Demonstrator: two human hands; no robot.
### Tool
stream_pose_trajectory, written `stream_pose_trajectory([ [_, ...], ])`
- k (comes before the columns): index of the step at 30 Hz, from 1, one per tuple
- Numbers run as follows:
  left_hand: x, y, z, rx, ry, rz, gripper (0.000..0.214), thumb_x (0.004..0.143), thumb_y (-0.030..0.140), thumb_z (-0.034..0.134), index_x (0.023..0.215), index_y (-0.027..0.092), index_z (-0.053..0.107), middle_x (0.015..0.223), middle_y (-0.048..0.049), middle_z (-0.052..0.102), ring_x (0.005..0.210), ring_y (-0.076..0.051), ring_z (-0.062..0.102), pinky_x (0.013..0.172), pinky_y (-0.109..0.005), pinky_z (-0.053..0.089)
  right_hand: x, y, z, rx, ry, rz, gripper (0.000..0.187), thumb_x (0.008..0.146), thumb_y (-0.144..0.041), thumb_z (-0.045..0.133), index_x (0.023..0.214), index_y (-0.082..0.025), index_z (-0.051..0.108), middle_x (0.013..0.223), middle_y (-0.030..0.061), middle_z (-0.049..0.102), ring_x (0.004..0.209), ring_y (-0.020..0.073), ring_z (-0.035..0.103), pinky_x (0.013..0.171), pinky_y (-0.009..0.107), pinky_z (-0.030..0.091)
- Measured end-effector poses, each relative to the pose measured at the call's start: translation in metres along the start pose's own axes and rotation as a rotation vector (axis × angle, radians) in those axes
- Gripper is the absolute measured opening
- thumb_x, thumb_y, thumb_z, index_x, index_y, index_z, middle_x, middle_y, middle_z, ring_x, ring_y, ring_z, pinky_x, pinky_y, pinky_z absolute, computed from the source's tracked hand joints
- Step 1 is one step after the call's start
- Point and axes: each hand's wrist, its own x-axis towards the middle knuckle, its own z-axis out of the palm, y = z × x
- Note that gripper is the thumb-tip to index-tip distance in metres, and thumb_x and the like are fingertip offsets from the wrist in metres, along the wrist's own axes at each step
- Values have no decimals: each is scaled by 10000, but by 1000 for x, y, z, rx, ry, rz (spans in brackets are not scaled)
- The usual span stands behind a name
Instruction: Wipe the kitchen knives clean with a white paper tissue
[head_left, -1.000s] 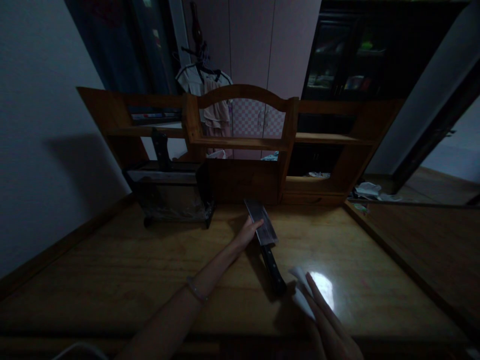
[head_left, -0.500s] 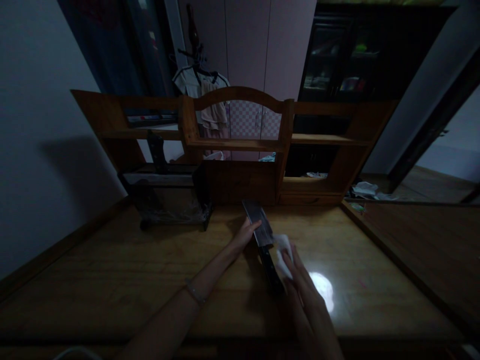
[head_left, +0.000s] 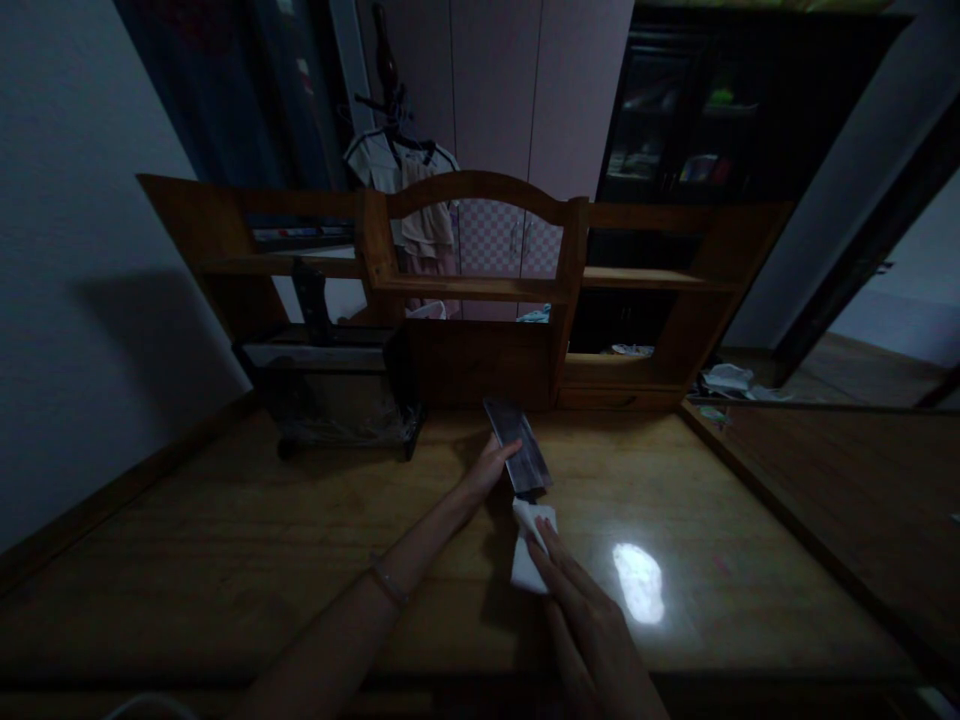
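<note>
A cleaver (head_left: 523,452) with a broad grey blade is held above the wooden desk, its blade pointing away from me. My left hand (head_left: 491,466) grips the blade by its left edge, thumb lying across the flat face. Over the cleaver's black handle lies a folded white tissue (head_left: 531,560), which hides nearly all of the handle. My right hand (head_left: 574,585) presses that tissue around the handle, with its fingers closed against it.
At the desk's (head_left: 247,560) back left stands a black knife block (head_left: 337,400) with a black-handled knife (head_left: 313,300) upright in it. A wooden shelf unit (head_left: 480,290) runs along the back edge. Light glares off the desktop at right.
My right hand with the tissue has moved left from beside the cleaver onto its handle, covering it. My left hand and the blade have stayed almost in place.
</note>
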Motion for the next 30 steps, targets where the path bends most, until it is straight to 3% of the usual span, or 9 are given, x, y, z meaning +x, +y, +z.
stream_pose_trajectory([
  [8,-13,15,5,42,15,-11,355,663,240,747,989,154,635,938,-65,692,854,-203,639,828,-311,458,-24,24,-5,-170,13,-168,640,832,-37,345,1442,-221,286,1487,61,300,1328,217,350,1024,354,426],
  [13,-16,21,6,21,1,-33,391,655,278,769,1003,145,649,937,-80,697,785,-190,645,748,-292,486,-38,34,-11,-211,145,-299,594,811,-60,396,1377,-239,413,1381,55,482,1211,215,517,940,311,505],
  [16,-17,21,5,-3,3,-54,374,650,288,776,971,137,657,902,-85,699,744,-178,646,703,-276,501,-41,24,-17,-157,276,-203,499,842,-103,389,1292,-281,511,1281,33,586,1114,213,599,879,314,538],
  [19,-17,21,5,-27,-13,-65,387,663,298,771,997,144,652,946,-92,696,779,-179,652,708,-265,509,-32,8,-22,-49,368,-52,428,879,-168,365,1264,-232,542,1289,68,573,1162,259,557,918,395,506],
  [22,-18,21,5,-47,-30,-72,404,678,305,764,1033,155,643,1004,-99,686,811,-183,654,707,-261,513,-14,-4,-25,40,413,52,403,909,-187,335,1246,-237,551,1287,65,557,1188,248,522,946,393,474],
  [26,-18,20,5,-55,-25,-73,406,686,292,760,1052,163,641,1030,-98,681,815,-182,653,703,-263,518,6,-9,-21,89,356,110,377,924,-190,336,1229,-256,546,1268,61,528,1151,218,526,915,344,480],
  [30,-19,22,7,-79,-32,-76,394,696,276,754,1055,160,640,1041,-98,681,825,-183,654,740,-280,520,11,-8,-13,103,280,82,419,919,-151,317,1287,-250,492,1288,62,502,1178,202,501,957,330,458],
])
